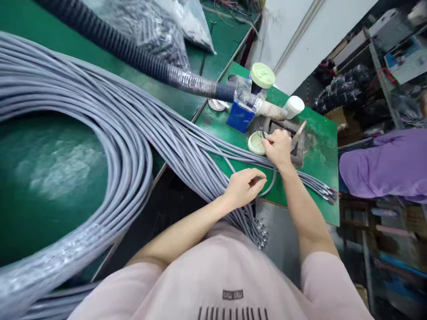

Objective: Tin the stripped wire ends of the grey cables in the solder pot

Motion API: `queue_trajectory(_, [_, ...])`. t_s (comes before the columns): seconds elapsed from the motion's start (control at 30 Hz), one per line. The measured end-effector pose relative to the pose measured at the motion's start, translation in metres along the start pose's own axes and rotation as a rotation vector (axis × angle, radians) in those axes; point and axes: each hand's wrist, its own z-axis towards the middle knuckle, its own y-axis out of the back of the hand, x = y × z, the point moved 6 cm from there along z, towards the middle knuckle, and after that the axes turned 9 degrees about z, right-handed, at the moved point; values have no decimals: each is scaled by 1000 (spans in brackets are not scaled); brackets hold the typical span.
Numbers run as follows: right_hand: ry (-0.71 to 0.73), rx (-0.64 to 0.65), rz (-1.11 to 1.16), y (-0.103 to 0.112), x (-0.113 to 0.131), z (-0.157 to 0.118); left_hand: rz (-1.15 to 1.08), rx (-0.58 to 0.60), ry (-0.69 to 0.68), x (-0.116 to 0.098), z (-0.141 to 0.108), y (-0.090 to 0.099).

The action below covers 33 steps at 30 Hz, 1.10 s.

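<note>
My right hand point(279, 146) pinches the end of a grey cable, its thin dark wires point(262, 132) sticking up from the fingertips. Just left of these fingers, on the green bench, sits a small round tub point(256, 143) with pale, creamy contents. A cable loop point(272, 181) hangs below the right hand and runs towards my left hand point(246, 187). That left hand is curled over the cable bundle point(196, 166), thumb and fingertips close together; whether it grips a cable is hidden. Beside the right hand, a wooden-handled tool point(299, 134) leans at a dark, square metal-rimmed fixture point(296, 156).
A ribbed hose point(133, 55) crosses the bench to a pale nozzle point(271, 110) above the fixture. Near it stand a blue box point(240, 116), a lidded jar point(262, 75) and a white-capped container point(295, 106). A large cable coil point(126, 146) lies left; a person in purple point(383, 166) is at right.
</note>
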Motion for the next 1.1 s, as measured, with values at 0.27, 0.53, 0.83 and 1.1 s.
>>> queue_trajectory(0.27, [19,-87,109,18,-11,-1,-32,-11,18,1,0,0])
queue_trajectory(0.53, [-221,-358,103,38,-95,-7,-132,-236,-158,-16,-5,19])
queue_trajectory(0.83, [-333,-333,55,19,-133,0,30,-225,-268,-21,-6,17])
queue_trajectory(1.1, [-348,-228,25,-1,-128,1,76,-184,-237,-9,-5,8])
